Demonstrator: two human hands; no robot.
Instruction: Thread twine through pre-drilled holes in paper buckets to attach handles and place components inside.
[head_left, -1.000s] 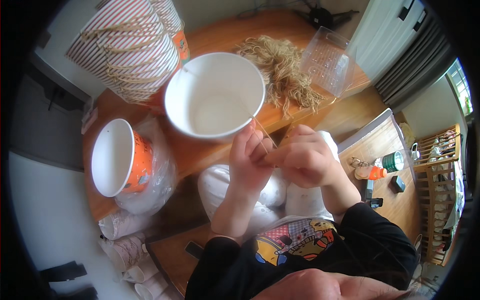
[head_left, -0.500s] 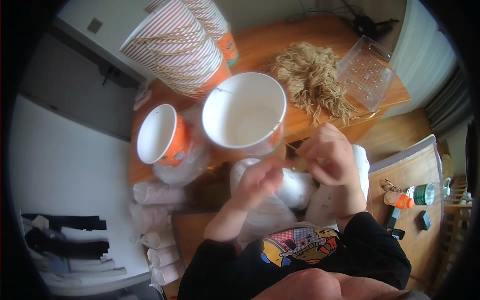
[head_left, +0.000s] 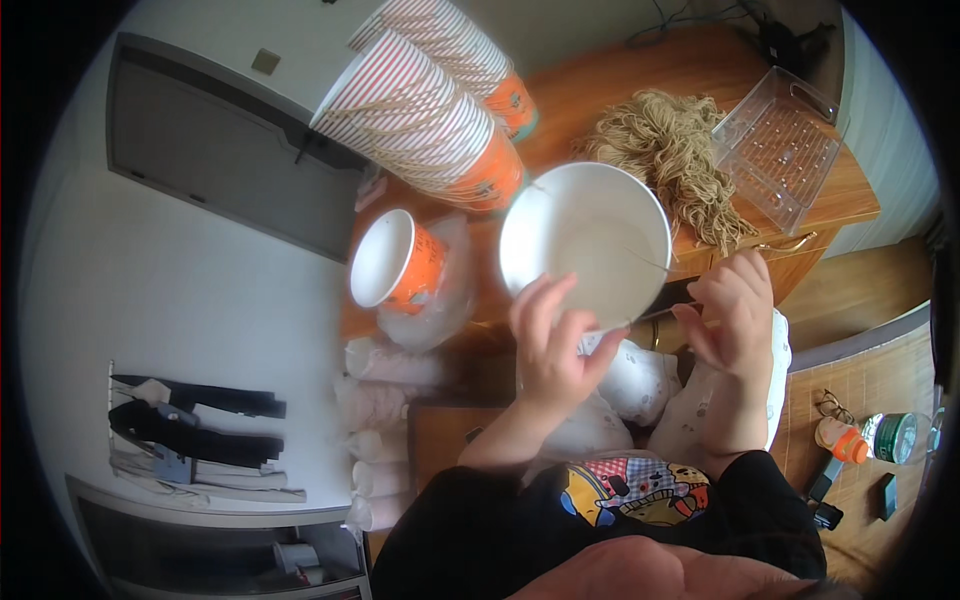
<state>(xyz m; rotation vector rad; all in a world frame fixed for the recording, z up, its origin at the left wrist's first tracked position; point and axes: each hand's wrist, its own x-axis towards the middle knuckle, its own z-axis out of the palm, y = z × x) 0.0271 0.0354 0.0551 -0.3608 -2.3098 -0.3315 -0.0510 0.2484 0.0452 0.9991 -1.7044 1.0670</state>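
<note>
A large white-lined paper bucket [head_left: 590, 215] stands with its mouth toward me at the table's front edge. My left hand [head_left: 555, 350] is at its near rim, fingers spread and thumb apart. To the right of the rim, my right hand [head_left: 737, 310] has curled fingers, closed on a thin string [head_left: 655, 264] that runs from inside the bucket toward it. Another faint line shows between the two hands, too thin to trace. Over the back of the table lies a loose heap of tan strings [head_left: 665, 150].
Two tall stacks of striped paper buckets [head_left: 420, 125] with string handles stand at the back left. A smaller orange bucket [head_left: 425, 270] lies tilted on clear plastic. A clear tray [head_left: 780, 150] sits at the right. Wrapped white sleeves of cups [head_left: 385, 360] are stacked below left.
The view has shifted, so the scene sits further right. My left hand has moved up to the bucket's near rim and its fingers have spread. My right hand stays beside the bucket.
</note>
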